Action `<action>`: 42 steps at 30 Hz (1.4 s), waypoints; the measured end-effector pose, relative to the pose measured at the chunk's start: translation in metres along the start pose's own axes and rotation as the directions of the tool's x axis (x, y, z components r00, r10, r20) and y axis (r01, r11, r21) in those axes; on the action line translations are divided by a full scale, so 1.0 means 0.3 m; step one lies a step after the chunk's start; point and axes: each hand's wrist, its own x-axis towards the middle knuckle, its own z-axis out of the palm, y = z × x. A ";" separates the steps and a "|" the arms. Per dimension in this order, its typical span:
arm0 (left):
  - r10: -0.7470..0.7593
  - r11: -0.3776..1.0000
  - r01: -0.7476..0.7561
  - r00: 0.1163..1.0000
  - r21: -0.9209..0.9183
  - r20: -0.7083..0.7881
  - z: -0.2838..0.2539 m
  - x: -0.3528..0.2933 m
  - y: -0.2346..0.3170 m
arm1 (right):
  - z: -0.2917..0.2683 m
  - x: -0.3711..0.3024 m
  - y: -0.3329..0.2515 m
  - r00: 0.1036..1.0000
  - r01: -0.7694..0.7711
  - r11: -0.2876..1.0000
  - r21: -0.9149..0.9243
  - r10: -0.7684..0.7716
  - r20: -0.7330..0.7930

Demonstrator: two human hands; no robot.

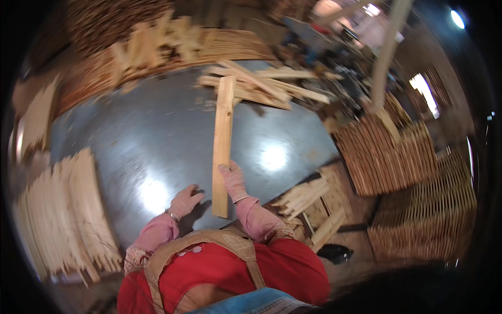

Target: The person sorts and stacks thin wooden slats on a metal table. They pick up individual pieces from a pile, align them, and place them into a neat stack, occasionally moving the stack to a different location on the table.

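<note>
A long, pale wooden plank (223, 125) stretches away from me over the grey metal tabletop (172, 120), its near end close to my body. My right hand (234, 181), in a light glove, grips the plank's right edge near that end. To the left of the plank, my left hand (185, 202) is held over the table with fingers apart and nothing in it. The plank's far end overlaps a loose pile of wooden strips (256, 86) at the table's far edge.
Planks are stacked at the near left (68, 214). A long wood stack (230, 44) lines the far side, with loose pieces on top. Offcuts (314, 199) lie by the table's right edge, and tall bundles of slats (389, 154) stand farther right. A post (387, 57) rises behind them.
</note>
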 end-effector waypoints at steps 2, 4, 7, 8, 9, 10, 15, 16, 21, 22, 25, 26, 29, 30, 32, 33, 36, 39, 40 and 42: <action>0.242 0.916 -0.178 0.960 0.360 -0.140 0.178 0.113 -0.085 | -0.364 0.055 -0.017 0.971 0.010 0.976 -0.217 -0.061 -0.232; 0.297 0.767 -0.193 0.952 0.612 -0.071 0.337 0.192 -0.007 | -0.831 0.098 0.184 0.795 0.189 0.966 -0.178 -0.257 -0.550; 0.150 0.653 0.038 0.972 0.756 -0.179 0.413 0.247 -0.075 | -1.253 0.006 0.197 0.576 -0.105 0.941 -0.321 -0.205 -0.791; 0.141 0.621 -0.002 0.984 0.784 -0.110 0.440 0.290 -0.059 | -1.460 -0.050 0.340 0.372 -0.287 0.893 -0.348 -0.231 -0.899; 0.093 0.579 0.024 0.991 0.815 -0.095 0.419 0.299 -0.048 | -1.516 -0.091 0.329 0.365 -0.280 0.931 -0.236 -0.124 -0.923; -0.032 0.536 0.102 0.994 0.838 -0.101 0.415 0.320 -0.002 | -1.557 -0.140 0.282 0.356 -0.271 0.955 -0.123 -0.019 -0.934; 0.093 0.431 0.136 0.977 0.892 -0.194 0.446 0.447 -0.043 | -1.888 -0.272 0.824 0.246 -0.767 0.641 -0.008 0.284 -0.927; 0.196 0.403 0.141 0.952 0.904 -0.236 0.448 0.473 -0.131 | -1.917 -0.241 0.870 0.263 -0.752 0.659 -0.010 0.286 -0.921; 0.247 0.441 0.185 0.916 0.878 -0.317 0.479 0.501 -0.192 | -1.949 -0.096 0.986 0.236 -0.876 0.476 0.074 0.558 -0.795; 0.236 0.441 0.183 0.921 0.879 -0.310 0.486 0.512 -0.170 | -1.956 -0.071 1.025 0.260 -0.871 0.488 0.066 0.569 -0.780; 0.172 0.398 0.250 0.925 0.882 -0.339 0.509 0.506 -0.140 | -1.949 -0.001 1.085 0.353 -0.869 0.495 -0.006 0.611 -0.709; 0.142 0.377 0.291 0.920 0.879 -0.366 0.509 0.485 -0.138 | -1.960 0.012 1.074 0.385 -0.877 0.478 -0.056 0.627 -0.678; 0.042 0.502 0.243 0.952 0.830 -0.304 0.512 0.501 -0.080 | -2.116 0.028 1.125 0.342 -0.936 0.288 -0.200 0.622 -0.704; 0.019 0.521 0.222 0.962 0.824 -0.271 0.517 0.508 -0.015 | -2.137 0.029 1.066 0.330 -0.921 0.355 -0.158 0.499 -0.802; 0.020 0.536 0.207 0.966 0.818 -0.258 0.511 0.527 0.042 | -2.200 0.087 0.942 0.297 -0.642 0.756 -0.125 0.095 -0.950; 0.061 0.525 0.178 0.967 0.832 -0.246 0.491 0.566 0.043 | -2.215 0.141 0.832 0.272 -0.383 0.911 -0.154 -0.049 -0.961; -0.132 0.581 0.362 0.926 0.730 -0.354 0.500 0.544 0.209 | -1.976 0.492 0.259 0.464 0.213 0.964 -0.158 -0.242 -0.852; -0.234 0.574 0.444 0.894 0.688 -0.382 0.487 0.554 0.250 | -1.684 0.780 0.078 0.766 0.364 0.893 -0.266 -0.449 -0.460; -0.270 0.577 0.461 0.887 0.674 -0.375 0.479 0.550 0.267 | -1.538 0.884 0.010 0.883 0.291 0.899 -0.326 -0.383 -0.270; -0.325 0.605 0.488 0.873 0.630 -0.364 0.459 0.549 0.286 | -1.235 1.083 -0.128 0.941 0.317 0.761 -0.566 -0.329 0.084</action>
